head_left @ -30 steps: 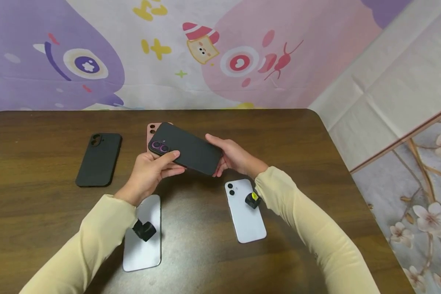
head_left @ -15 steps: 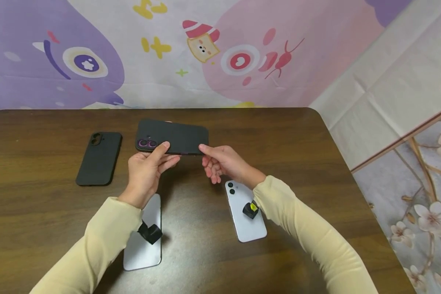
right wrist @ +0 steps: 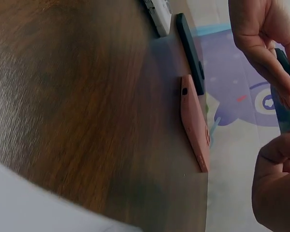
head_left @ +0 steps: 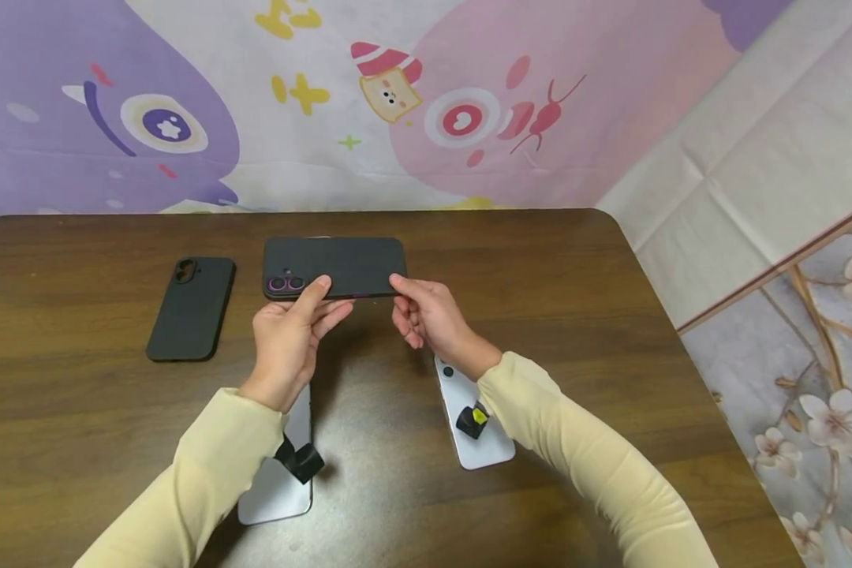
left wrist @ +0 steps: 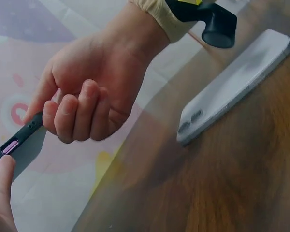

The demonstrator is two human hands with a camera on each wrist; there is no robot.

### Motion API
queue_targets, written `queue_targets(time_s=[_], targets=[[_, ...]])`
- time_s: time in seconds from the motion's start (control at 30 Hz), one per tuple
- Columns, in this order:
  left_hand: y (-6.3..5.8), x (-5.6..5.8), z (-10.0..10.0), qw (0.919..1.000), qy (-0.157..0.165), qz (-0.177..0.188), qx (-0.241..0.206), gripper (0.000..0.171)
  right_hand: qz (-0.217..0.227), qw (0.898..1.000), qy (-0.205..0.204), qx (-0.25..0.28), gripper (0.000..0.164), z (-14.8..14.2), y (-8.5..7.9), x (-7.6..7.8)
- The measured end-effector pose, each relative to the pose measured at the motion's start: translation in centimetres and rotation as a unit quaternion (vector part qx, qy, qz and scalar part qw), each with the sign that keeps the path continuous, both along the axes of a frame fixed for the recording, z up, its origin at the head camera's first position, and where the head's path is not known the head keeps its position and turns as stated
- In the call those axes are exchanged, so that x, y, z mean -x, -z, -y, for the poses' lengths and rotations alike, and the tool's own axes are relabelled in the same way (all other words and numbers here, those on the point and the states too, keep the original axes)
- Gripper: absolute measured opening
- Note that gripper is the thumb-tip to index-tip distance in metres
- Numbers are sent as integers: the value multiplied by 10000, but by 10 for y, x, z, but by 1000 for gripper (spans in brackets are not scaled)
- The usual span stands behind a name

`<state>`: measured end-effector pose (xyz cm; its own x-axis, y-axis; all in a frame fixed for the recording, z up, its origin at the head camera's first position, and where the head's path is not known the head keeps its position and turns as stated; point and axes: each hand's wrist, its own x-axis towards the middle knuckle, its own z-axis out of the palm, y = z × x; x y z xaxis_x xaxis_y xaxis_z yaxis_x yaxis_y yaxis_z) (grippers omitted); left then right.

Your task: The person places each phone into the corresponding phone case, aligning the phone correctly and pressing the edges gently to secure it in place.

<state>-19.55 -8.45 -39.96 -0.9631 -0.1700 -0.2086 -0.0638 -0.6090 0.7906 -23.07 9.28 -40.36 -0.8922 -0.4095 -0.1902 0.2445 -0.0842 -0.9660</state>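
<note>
The left hand (head_left: 285,341) and right hand (head_left: 435,317) pinch the black phone (head_left: 358,262) along its near long edge, up above the table (head_left: 376,450). It looks stiff, light and maybe slippery; a drop might crack it. Holding near both ends seems best.

An indoor room, with a homelike, nursery-style look; whether it is a home or a corner dressed for recording, I cannot tell. A wall covering (head_left: 312,158), creased like cloth, rises behind the table (head_left: 575,331) and carries cartoon prints: a big-eyed purple creature (head_left: 99,47), a pink creature (head_left: 497,63) and a toast-like face (head_left: 389,96) under a striped hat (head_left: 386,63). To the right, a pale creased section (head_left: 738,173) ends at a pinkish-brown strip (head_left: 774,269), with printed blossoms (head_left: 836,424) below it. The table is dark and wood-grained, its far corners rounded.
</note>
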Motion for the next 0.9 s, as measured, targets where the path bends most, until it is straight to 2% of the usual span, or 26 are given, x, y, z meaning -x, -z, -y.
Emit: queue_targets(time_s=[0.17,0.3,0.47,0.8,0.9], targets=[[-1,-1,-1,9999,-78,-29,-133,8,-119,9999,40,66,40,1,-2,-1],[-1,-2,-1,9999,-45,-68,-82,8,-65,9996,-229,155,39,0,-3,-2],[-2,-3,1,9997,176,-104,-92,9,41,9977,-523,431,39,0,-4,-3],[-4,-1,-2,9987,364,-329,-97,8,-123,9962,-85,861,42,5,-8,-3],[-5,0,-5,9973,573,-449,-30,9,-138,9954,9,946,43,6,-9,-3]])
